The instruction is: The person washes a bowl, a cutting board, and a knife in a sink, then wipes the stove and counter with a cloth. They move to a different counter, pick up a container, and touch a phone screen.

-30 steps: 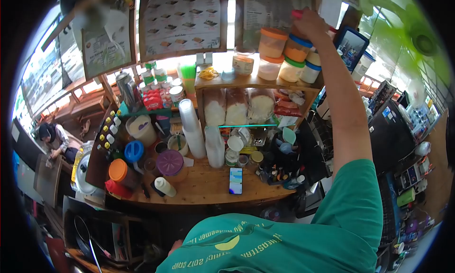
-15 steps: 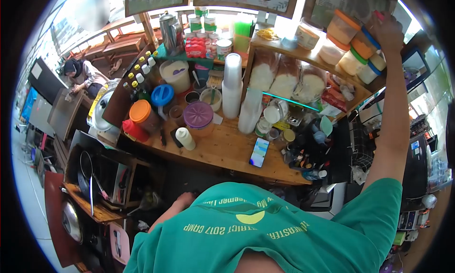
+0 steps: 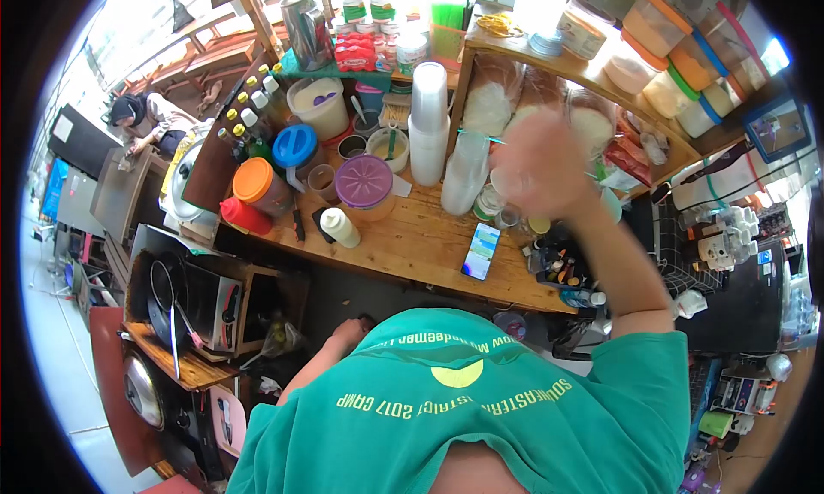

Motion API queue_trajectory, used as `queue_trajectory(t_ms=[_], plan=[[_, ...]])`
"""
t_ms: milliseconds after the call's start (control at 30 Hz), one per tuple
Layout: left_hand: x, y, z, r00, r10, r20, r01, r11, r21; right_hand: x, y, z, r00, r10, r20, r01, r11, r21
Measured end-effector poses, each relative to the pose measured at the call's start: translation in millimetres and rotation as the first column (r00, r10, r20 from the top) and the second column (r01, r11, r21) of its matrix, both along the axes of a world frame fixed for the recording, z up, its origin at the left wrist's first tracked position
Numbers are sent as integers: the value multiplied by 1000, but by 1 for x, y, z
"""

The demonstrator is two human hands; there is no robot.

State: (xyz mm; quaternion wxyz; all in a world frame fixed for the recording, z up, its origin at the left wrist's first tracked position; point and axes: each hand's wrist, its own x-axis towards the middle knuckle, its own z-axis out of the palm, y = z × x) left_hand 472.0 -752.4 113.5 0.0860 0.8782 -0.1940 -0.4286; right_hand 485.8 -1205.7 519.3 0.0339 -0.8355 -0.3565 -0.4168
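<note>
My right hand (image 3: 542, 163) is smeared by motion over the counter, in front of the shelf with clear bags of white contents (image 3: 491, 99). Whether its fingers hold anything cannot be made out. Below it are a jar with a green-and-white label (image 3: 487, 204) and a phone (image 3: 481, 252) with its screen lit. Stacks of clear plastic cups (image 3: 428, 133) stand just left of the hand. My left hand (image 3: 350, 331) is low beside my green shirt, below the counter's front edge, its fingers mostly hidden.
Stacked food containers with coloured lids (image 3: 661, 22) stand on the upper right shelf. A purple-lidded tub (image 3: 363, 185), a white squeeze bottle (image 3: 340, 228) and a red bottle (image 3: 245, 214) stand on the wooden counter (image 3: 403, 249). Another person (image 3: 154, 121) sits at far left.
My right hand has come down and left from the stacked containers on the upper shelf to above the counter. The view has shifted slightly. My left hand stays low.
</note>
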Motion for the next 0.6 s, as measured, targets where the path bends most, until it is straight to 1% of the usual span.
queue_trajectory(t_ms=[33,67,100,133,200,233,267,300,367,433,500,533,600], plan=[[0,6,-4,1000,6,-2,-6,1000,8,14,33,-51,997,20,72,-19,1000,-13],[-1,13,-8,1000,25,-2,-25,1000,-12,28,53,-106,980,31,-194,-16,997,82],[-2,20,-12,999,45,-2,-45,998,-32,37,70,-156,906,-10,-424,85,984,159],[-4,27,-8,998,58,-4,-58,998,-24,47,82,-199,775,-22,-632,195,959,206],[-13,45,2,975,222,-25,-223,969,-110,66,96,-265,554,-88,-828,300,949,99],[-17,56,3,970,242,-28,-243,965,-101,81,100,-304,552,-70,-831,281,954,106],[-25,69,1,954,301,-17,-301,949,-98,100,101,-344,565,-103,-819,359,924,131],[-35,83,0,933,359,-7,-358,929,-95,116,102,-365,571,-137,-809,434,887,156],[-56,112,3,904,427,-32,-428,901,-75,142,104,-375,544,-264,-796,527,846,80],[-81,147,-4,871,488,-53,-490,870,-59,159,113,-361,334,-346,-877,648,760,-53],[-106,185,-25,827,559,-59,-559,829,12,184,108,-391,375,-286,-882,650,759,30],[-119,207,-43,821,568,-58,-569,823,15,192,103,-404,377,-279,-883,641,767,31],[-148,253,-92,722,691,-43,-691,723,17,204,104,-420,459,-182,-870,583,800,140]])
